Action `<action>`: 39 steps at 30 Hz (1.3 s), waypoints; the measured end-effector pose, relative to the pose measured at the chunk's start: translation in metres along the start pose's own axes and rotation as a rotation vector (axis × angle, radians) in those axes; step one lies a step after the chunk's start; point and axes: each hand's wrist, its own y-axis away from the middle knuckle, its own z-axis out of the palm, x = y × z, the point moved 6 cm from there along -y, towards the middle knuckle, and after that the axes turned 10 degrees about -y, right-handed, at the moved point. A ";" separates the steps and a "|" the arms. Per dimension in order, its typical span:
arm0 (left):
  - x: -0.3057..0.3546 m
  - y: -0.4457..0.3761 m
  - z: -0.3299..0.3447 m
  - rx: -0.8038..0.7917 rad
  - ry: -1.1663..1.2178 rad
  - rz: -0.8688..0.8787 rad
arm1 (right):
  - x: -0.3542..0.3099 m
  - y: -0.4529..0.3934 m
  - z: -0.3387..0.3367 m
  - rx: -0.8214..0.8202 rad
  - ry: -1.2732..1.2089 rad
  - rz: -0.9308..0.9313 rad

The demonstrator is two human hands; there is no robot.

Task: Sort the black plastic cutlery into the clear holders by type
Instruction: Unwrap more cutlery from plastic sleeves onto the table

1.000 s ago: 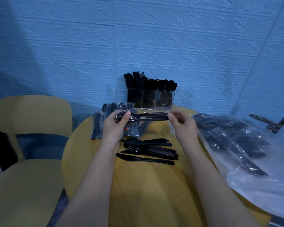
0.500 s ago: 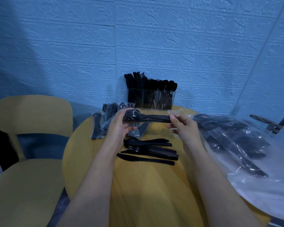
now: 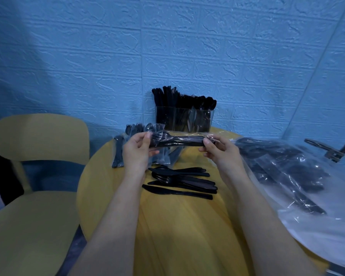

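We pinch a sealed cutlery packet (image 3: 179,140) between left hand (image 3: 137,151) and right hand (image 3: 220,149), fingers curled on its ends; next, tear it open above the table's (image 3: 187,226) far edge.

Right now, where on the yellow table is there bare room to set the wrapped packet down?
Bare tabletop lies between the forearms, nearer than the loose cutlery. Crowded: wrapped packets back left, the clear holder at the wall, the plastic bag across the right. Both hands hold the packet.
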 end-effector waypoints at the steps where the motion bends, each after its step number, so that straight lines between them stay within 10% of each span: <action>1: 0.001 0.001 0.000 0.001 0.011 -0.006 | -0.001 0.000 0.000 -0.003 -0.016 -0.005; 10: 0.005 0.003 0.009 -0.169 0.189 -0.079 | -0.001 0.000 -0.013 0.101 -0.089 0.009; 39: -0.028 0.004 -0.044 0.380 0.475 -0.282 | -0.026 0.017 -0.007 0.107 -0.067 0.003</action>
